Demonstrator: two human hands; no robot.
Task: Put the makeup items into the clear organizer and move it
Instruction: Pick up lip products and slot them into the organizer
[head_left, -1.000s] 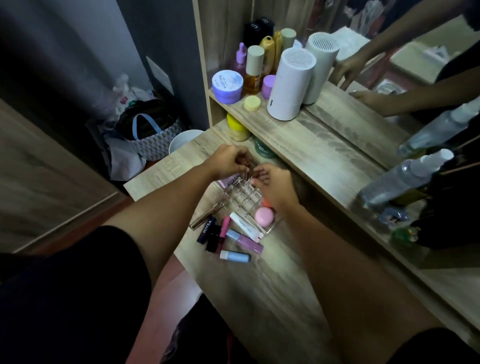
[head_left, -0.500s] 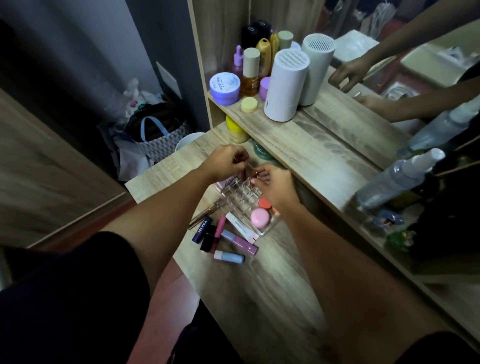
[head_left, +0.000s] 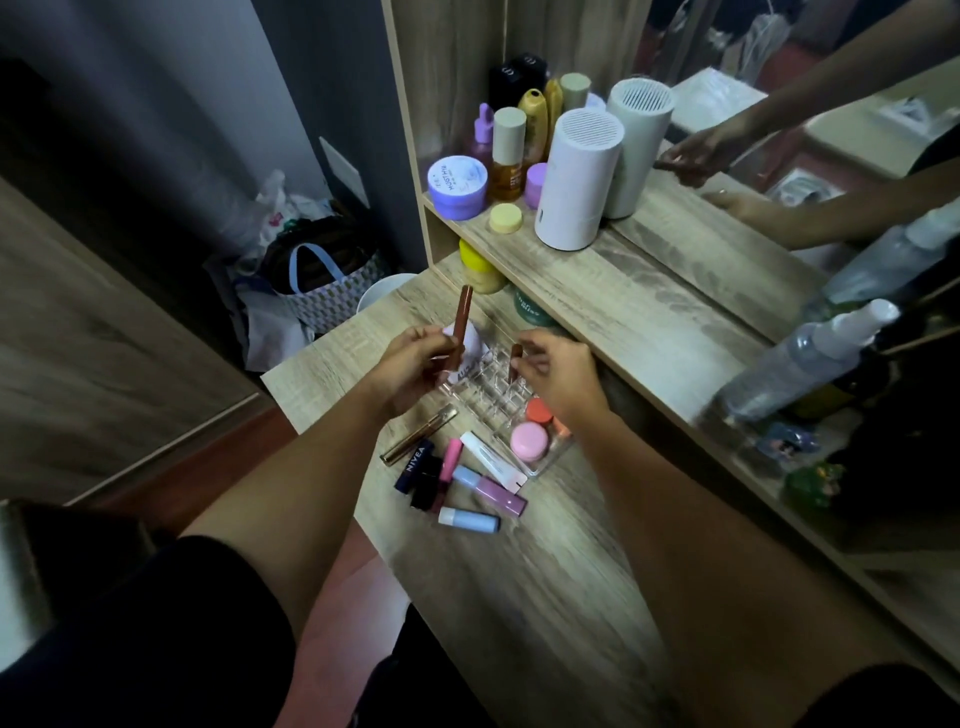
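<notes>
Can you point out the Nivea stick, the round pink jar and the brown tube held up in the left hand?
Nivea stick (head_left: 414, 464), head view, on its dark blue side by the lettering.
Round pink jar (head_left: 529, 440), head view, on its lid.
Brown tube (head_left: 461, 323), head view, mid-length, above the left hand (head_left: 415, 364).

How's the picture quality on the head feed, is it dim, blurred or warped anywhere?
Head view: dim overall, corners darkened; wide-angle bend curves the shelf edge; spray bottle at right smeared; hands and clear organizer reasonably sharp.
</notes>
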